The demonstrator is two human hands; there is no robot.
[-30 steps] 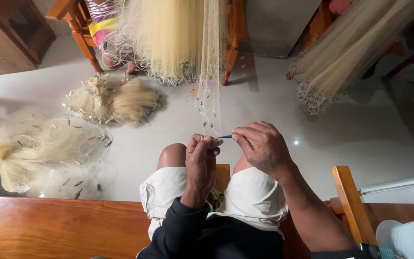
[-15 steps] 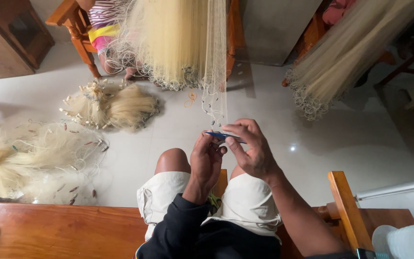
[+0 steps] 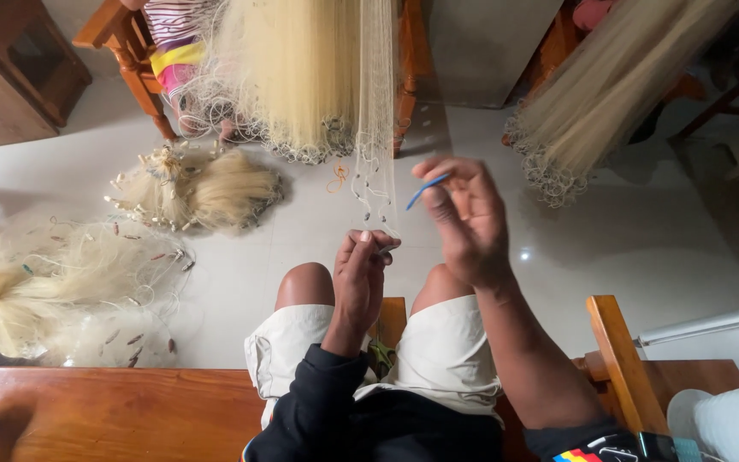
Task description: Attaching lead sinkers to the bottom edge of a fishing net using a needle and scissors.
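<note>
At frame centre, head view: left hand (image 3: 359, 278) pinched on the lower edge of a hanging net (image 3: 375, 128), fingers pressed together. Just right and higher, right hand (image 3: 468, 218) raised, thumb and fingers pinching a blue needle (image 3: 426, 190) near the net's hem. Below, knees in white shorts (image 3: 438, 351). At left on the floor, two net heaps (image 3: 203, 184). Along the bottom, wooden bench (image 3: 113, 415).

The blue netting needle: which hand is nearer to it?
Right. The right hand pinches the blue needle in its raised fingertips. The left hand sits lower and to the left, gripping the hanging net's bottom edge, apart from the needle.
</note>
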